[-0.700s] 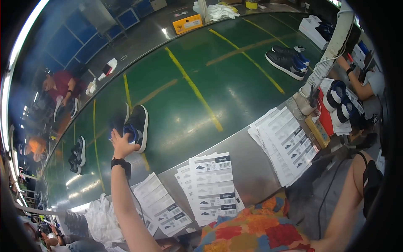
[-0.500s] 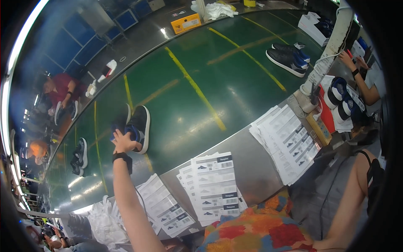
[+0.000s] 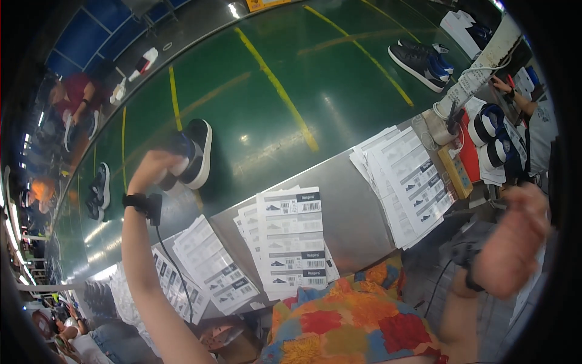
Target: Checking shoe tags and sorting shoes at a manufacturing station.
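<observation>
Reaches fwd & slightly outward w/ L hand, w/ forearm angled up from lower edge & wrist cocked inward, dark wristband & cable just behind. Bends fingers at heel end of dark shoe pair, immed. fwd-right of L hand, on green tabletop, w/ toes pointing away & white soles. Can't tell if gripping or just touching, b/c of blur at fingertips.

Lifts R hand close to cam., well apart to the right of L hand, w/ elbow low & dark band round wrist; too blurred, can't tell if clenched, loose or holding anything.

Has label sheets btwn hands, more sheets behind-right of L hand, & bigger paper stack left-fwd of R hand, w/ yellow power strip nearer it. Also has 2nd dark shoe pair well fwd-left of R hand.
</observation>
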The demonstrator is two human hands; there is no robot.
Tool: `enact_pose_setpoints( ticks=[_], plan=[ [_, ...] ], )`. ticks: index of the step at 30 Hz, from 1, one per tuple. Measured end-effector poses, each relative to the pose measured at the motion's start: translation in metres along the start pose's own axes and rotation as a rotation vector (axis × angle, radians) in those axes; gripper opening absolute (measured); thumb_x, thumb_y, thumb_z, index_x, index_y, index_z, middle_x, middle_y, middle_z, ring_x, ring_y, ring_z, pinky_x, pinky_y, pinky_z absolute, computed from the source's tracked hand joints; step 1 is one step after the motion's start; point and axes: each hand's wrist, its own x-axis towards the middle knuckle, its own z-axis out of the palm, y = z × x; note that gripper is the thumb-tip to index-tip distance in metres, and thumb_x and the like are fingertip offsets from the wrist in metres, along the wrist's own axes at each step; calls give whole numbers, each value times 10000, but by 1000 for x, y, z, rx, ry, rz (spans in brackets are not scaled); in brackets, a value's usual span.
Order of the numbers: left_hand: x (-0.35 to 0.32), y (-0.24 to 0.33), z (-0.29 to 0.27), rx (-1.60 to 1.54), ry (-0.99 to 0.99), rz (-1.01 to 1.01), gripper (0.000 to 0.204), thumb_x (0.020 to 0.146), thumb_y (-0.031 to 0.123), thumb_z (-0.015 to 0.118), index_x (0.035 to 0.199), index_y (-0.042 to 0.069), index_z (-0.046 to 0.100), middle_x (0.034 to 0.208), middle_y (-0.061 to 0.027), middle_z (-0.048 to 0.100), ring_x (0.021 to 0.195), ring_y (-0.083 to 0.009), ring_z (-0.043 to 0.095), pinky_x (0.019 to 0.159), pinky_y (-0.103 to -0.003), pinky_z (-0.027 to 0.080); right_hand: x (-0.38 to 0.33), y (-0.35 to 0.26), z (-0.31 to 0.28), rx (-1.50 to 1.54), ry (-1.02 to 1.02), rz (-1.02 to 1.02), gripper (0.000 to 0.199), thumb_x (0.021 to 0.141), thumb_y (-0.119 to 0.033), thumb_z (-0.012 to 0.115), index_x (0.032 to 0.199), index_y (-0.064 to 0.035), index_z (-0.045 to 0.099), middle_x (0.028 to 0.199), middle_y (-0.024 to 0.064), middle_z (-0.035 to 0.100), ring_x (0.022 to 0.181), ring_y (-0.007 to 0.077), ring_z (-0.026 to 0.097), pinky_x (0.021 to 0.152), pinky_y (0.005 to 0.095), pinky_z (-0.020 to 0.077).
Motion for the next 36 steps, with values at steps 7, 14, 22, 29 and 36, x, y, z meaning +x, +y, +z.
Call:
enact_pose_setpoints(
  ticks=[7, 14, 22, 29, 36],
  plan=[
    [-58, 48, 84, 355, -98, 136, 444, 883, 367, 608, 724, -45, 655, 618, -154, 595, 573, -226, 568, 566, -359, 436, -61, 31, 114, 192, -703, 779, 440, 844, -155, 694, 1233, -10, 545, 1108, 118, 613, 1027, 226, 595, 882, 336, 470],
    [-70, 42, 121, 464, 99, -1, 638, 628, 544, 796, 818, -18, 565, 791, -182, 629, 747, -319, 631, 676, -370, 496, -69, 22, 123, 199, -886, 697, 384, 823, -140, 696, 1167, -6, 592, 1069, 132, 637, 966, 248, 620, 845, 324, 485],
    [-72, 36, 104, 448, 135, 202, 561, 692, 403, 778, 1038, -27, 679, 934, -178, 618, 765, -256, 625, 697, -342, 498, -76, 17, 126, 217, -867, 641, 314, 857, -166, 686, 1100, 9, 592, 965, 139, 635, 901, 263, 628, 776, 346, 499],
    [-153, 121, 84, 30, 213, 223, 351, 646, 171, 857, 824, -12, 616, 812, -13, 496, 731, -116, 517, 646, -248, 410, -78, 24, 131, 436, -885, 760, 765, 816, -270, 740, 1418, -24, 337, 1408, 177, 402, 1264, 306, 449, 977, 389, 447],
    [-231, 141, 232, 247, 152, 332, 378, 591, 270, 864, 854, 72, 678, 913, -176, 487, 781, -326, 558, 631, -368, 474, -103, 10, 146, 200, -1064, 804, 955, 841, -321, 719, 1507, -4, 113, 1555, 230, 154, 1445, 372, 168, 1148, 439, 222]
  ],
)
